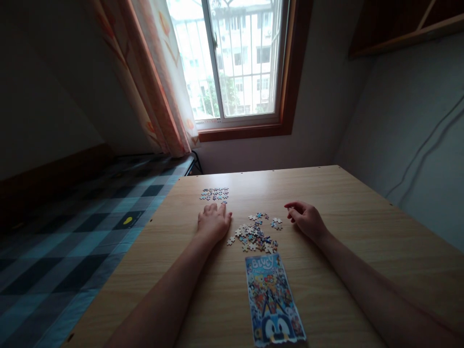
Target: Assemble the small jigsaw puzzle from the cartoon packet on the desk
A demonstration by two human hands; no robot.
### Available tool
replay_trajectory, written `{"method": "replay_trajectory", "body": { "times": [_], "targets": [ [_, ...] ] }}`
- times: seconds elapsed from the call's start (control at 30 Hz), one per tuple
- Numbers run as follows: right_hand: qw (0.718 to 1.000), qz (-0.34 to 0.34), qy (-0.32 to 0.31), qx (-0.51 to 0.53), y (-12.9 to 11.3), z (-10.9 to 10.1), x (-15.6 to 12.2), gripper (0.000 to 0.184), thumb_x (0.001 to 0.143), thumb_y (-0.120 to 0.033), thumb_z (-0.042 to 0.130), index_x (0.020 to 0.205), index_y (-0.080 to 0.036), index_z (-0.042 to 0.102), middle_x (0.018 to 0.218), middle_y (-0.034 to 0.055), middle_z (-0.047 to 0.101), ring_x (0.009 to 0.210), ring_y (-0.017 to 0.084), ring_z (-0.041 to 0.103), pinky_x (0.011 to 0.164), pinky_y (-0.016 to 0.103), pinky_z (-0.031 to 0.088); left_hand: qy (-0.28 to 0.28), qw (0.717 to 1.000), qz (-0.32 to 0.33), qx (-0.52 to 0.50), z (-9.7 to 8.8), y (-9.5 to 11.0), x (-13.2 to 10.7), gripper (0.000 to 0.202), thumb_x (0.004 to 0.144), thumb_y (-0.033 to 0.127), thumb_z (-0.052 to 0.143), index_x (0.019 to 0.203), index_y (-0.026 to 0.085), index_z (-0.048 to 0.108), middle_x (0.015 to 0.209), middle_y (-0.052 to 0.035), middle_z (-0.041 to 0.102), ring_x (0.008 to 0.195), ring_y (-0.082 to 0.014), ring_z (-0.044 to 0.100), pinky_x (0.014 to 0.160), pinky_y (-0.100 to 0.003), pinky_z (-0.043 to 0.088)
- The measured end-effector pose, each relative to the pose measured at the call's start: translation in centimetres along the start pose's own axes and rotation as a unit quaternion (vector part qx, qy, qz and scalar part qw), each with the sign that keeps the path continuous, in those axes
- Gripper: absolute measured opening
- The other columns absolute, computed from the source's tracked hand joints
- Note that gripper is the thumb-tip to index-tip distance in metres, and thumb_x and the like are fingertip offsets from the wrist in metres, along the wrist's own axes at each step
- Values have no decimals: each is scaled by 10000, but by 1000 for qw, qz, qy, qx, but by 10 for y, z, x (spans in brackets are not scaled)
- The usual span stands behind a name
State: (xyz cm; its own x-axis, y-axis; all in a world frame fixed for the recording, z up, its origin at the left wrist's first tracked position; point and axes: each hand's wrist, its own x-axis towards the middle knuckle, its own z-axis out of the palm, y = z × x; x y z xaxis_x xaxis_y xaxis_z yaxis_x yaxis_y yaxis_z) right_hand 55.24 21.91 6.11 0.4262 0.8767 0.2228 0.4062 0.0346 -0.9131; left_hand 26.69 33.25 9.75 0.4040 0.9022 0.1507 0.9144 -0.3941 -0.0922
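Note:
My left hand lies flat on the wooden table, fingers stretched out, just below a small joined patch of puzzle pieces. My right hand rests on the table with fingers curled and pinched together; whether a piece is in them I cannot make out. A loose heap of puzzle pieces lies between the two hands. A blue puzzle picture card lies near the front edge, below the heap.
A bed with a blue checked cover stands left of the table. A window with a patterned curtain is behind. A grey wall with a cable bounds the right side.

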Motion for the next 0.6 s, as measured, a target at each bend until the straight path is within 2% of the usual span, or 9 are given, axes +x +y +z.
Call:
{"method": "replay_trajectory", "body": {
  "times": [0.33, 0.6],
  "targets": [
    [1000, -10, -5, -11, -1, 3, -1, 324, 814, -362, 574, 1002, -144, 723, 704, 43, 684, 582, 153, 631, 541, 249, 495, 10, 999, -28, -26, 6, 4, 4, 543, 976, 520, 301, 1397, 266, 532, 1316, -123, 542, 1182, -306, 444, 999, -435, 356],
    [1000, -10, -6, -13, -4, 3, -1, 322, 815, -359, 568, 996, -143, 723, 699, 40, 683, 579, 151, 628, 538, 244, 489, 16, 999, -28, -24, 7, 5, 5, 559, 981, 524, 292, 1421, 259, 515, 1322, -122, 539, 1182, -304, 445, 999, -434, 361]
  ]
}}
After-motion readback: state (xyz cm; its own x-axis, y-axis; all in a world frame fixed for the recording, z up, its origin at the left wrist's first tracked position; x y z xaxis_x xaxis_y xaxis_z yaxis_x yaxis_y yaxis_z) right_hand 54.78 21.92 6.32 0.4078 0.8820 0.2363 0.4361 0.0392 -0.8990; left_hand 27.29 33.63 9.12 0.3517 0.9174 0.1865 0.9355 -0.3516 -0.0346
